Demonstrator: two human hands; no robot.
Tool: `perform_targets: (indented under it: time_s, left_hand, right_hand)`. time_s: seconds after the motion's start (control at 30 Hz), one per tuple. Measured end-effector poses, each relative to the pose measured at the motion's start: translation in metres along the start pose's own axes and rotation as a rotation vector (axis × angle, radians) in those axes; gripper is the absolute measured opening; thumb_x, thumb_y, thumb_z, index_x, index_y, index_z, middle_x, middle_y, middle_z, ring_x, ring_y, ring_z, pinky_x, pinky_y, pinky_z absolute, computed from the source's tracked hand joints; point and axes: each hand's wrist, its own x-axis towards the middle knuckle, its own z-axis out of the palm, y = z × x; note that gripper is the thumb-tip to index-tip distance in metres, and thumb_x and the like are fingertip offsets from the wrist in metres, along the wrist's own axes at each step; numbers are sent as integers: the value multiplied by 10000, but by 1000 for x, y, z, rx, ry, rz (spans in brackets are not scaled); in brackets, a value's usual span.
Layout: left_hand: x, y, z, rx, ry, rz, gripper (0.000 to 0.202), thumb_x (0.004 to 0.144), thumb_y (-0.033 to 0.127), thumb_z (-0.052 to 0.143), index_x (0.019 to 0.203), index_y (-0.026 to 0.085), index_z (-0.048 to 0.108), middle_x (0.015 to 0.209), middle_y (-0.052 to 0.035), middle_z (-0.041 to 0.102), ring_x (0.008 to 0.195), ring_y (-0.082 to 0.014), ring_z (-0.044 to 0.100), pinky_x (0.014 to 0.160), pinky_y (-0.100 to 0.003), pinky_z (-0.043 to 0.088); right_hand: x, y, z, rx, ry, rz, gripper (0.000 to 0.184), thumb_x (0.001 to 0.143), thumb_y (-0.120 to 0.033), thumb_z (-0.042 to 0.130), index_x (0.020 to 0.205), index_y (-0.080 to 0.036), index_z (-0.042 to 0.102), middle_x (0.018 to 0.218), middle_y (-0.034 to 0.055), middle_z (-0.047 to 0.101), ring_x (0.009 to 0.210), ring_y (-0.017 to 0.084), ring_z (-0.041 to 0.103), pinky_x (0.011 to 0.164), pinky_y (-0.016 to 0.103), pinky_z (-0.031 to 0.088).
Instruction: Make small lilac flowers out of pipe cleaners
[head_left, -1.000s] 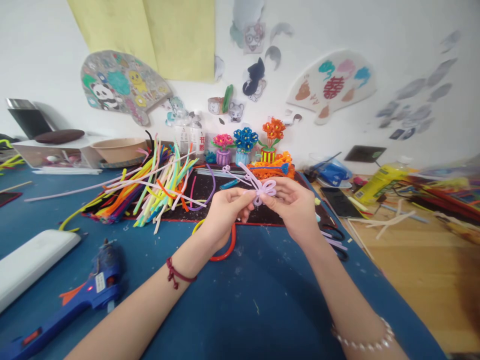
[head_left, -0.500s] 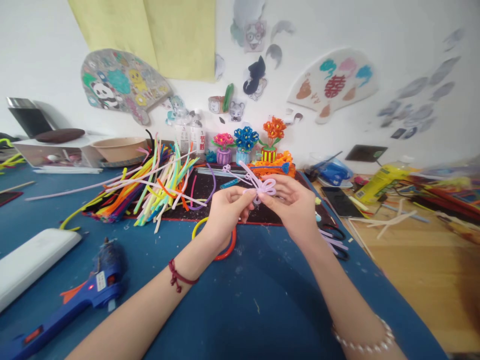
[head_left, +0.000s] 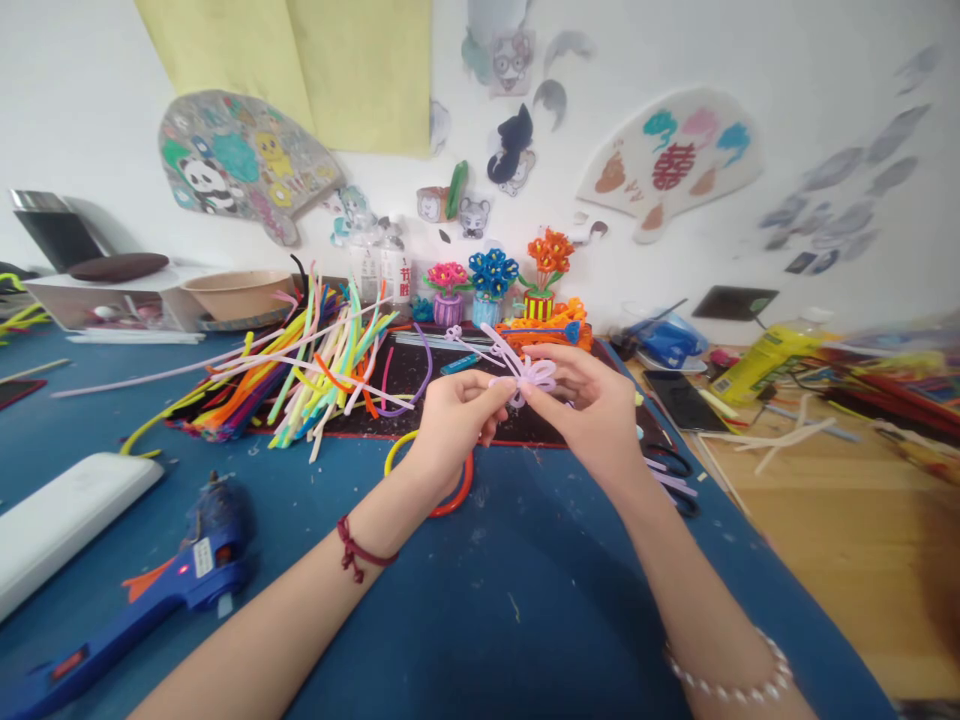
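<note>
A light purple pipe-cleaner flower [head_left: 538, 374], bent into several loops with straight stems sticking up to the left, is held above the table between both hands. My left hand [head_left: 463, 412] pinches its left side between thumb and forefinger. My right hand [head_left: 589, 400] grips its right side, thumb in front and the other fingers curled behind. The fingers hide part of the flower's centre. Beneath and beyond the hands lies a dark mat [head_left: 352, 425]. Under my left wrist rests a red and yellow ring [head_left: 466, 490].
Loose pipe cleaners [head_left: 330, 370] lie heaped at left. A blue glue gun [head_left: 202, 560] with a lit red light is at front left, by a white box-like object [head_left: 75, 520]. Finished pipe-cleaner flowers [head_left: 493, 285] in pots stand at the wall. Scissors [head_left: 679, 465] lie at right.
Both hands keep their pinch on the purple flower. The flower has shifted very slightly to the right, and the whole view has moved a little.
</note>
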Motion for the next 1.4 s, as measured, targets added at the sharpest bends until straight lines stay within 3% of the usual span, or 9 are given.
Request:
perform_targets:
  time_s: [0.23,0.47,0.57,0.7,0.8,0.97,1.1,1.23,1.4]
  left_hand:
    - [1,3,-2,70,-54,-25,250,787,290,691,637,126,577,525,32,513,432,-45,418,411,-175,300]
    - [4,8,-7,24,-127,28,296,808,344,667,621,128,593,552,21,528,468,-53,411,445,-192,297]
    - [3,11,-9,29,-174,54,223,784,317,701,693,123,642,593,19,563,498,-54,434,470,-190,316]
    - [2,12,-9,60,-208,140,156,749,239,733,821,107,689,716,-16,645,651,-84,554,622,-196,430]
    - [1,11,-8,65,-201,168,143,767,232,710,839,110,694,682,-12,643,613,-82,545,576,-196,415]
    - [1,12,-8,28,-164,137,176,751,271,740,783,104,695,688,-19,648,560,-65,509,508,-189,372]
    - [2,9,-8,-80,-124,49,185,731,274,756,744,101,693,638,-9,621,514,-47,459,477,-180,333]
    - [4,6,-9,-245,-132,-84,159,677,227,781,739,97,715,609,9,580,504,-31,436,474,-164,322]
    - [4,7,-9,-296,-110,-98,125,677,190,747,754,93,726,599,13,562,501,-29,432,474,-159,328]
  right_hand:
    - [2,2,-4,6,-84,-28,345,766,-205,703,1109,-240,698,1061,50,716,875,197,682,742,312,559]
    - [2,7,-5,134,-75,-4,367,757,-210,722,1118,-266,696,847,-3,706,739,153,642,655,267,537]
    - [2,7,-6,192,-68,25,374,755,-206,729,1120,-279,700,848,-9,698,701,133,619,630,243,518]
    - [3,7,-8,228,-66,18,380,757,-197,734,1125,-287,704,862,-8,714,741,134,641,665,240,531]
    - [3,6,-9,180,-63,-36,376,767,-205,731,1134,-286,705,933,2,737,782,149,668,703,270,557]
    - [2,4,-8,71,-102,-118,383,808,-197,695,1186,-265,693,1122,32,727,924,193,694,825,337,572]
    - [-1,4,-5,-50,-55,-201,389,818,-183,677,1201,-245,692,1170,47,717,1002,233,692,901,391,560]
    - [-5,0,-2,-121,-8,-259,407,831,-156,651,1226,-251,677,1202,41,707,1006,228,696,915,381,558]
    - [-6,-2,-1,-161,-11,-286,425,840,-139,629,1252,-240,661,1230,42,694,1065,229,677,948,369,537]
